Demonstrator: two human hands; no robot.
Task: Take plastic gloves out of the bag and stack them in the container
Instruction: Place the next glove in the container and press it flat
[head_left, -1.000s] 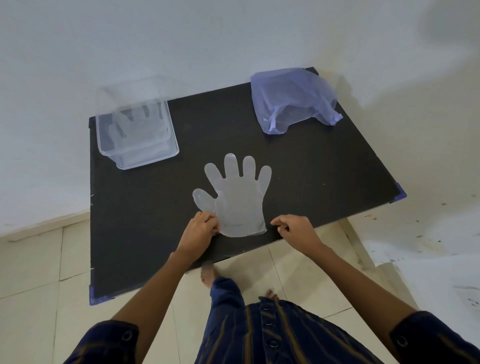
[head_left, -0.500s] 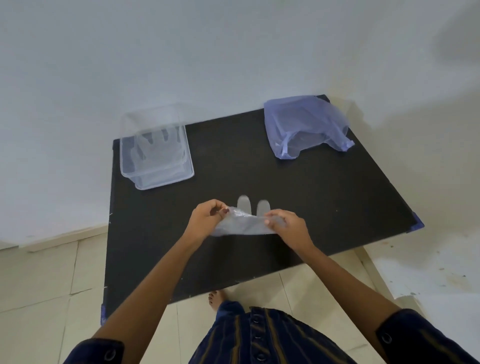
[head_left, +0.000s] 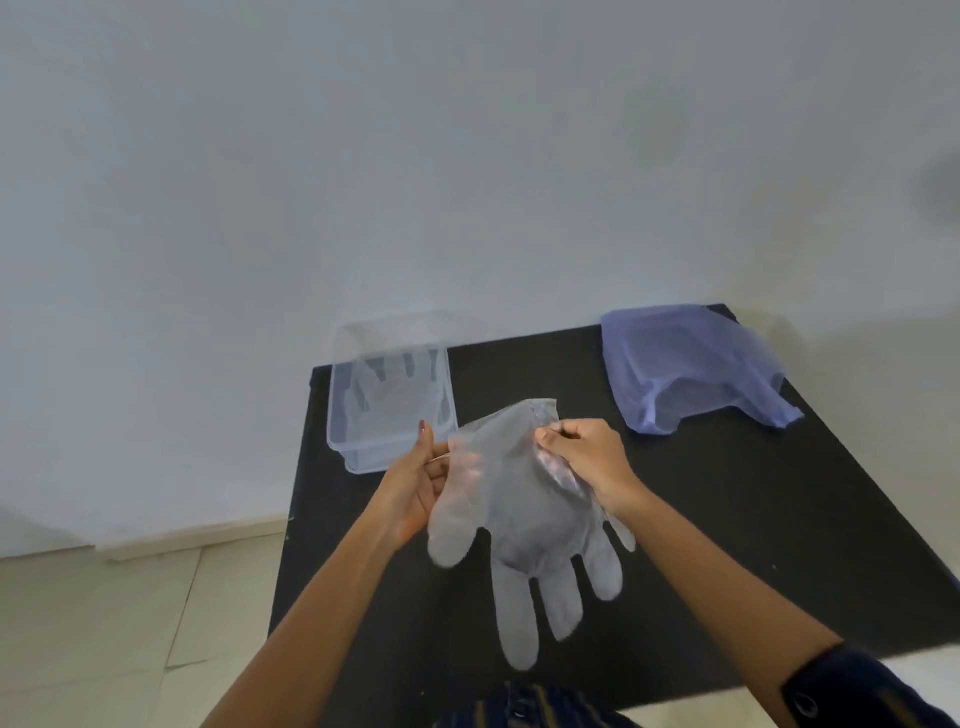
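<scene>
A clear plastic glove (head_left: 524, 525) hangs in the air above the black table (head_left: 727, 519), cuff up and fingers pointing down toward me. My left hand (head_left: 415, 478) pinches the cuff's left edge and my right hand (head_left: 587, 457) pinches its right edge. The clear plastic container (head_left: 389, 395) stands at the table's far left corner, with at least one glove lying flat inside it. The pale purple plastic bag (head_left: 691, 374) lies crumpled at the far right corner, its opening facing me.
A white wall rises right behind the table. Pale floor tiles (head_left: 104, 623) lie to the left of the table and below its near edge. My dark striped shirt (head_left: 519, 712) shows at the bottom.
The glove lay flat on the table a second ago. Both hands gripped its cuff and lifted it, so it now hangs fingers down. The camera view has tilted upward.
</scene>
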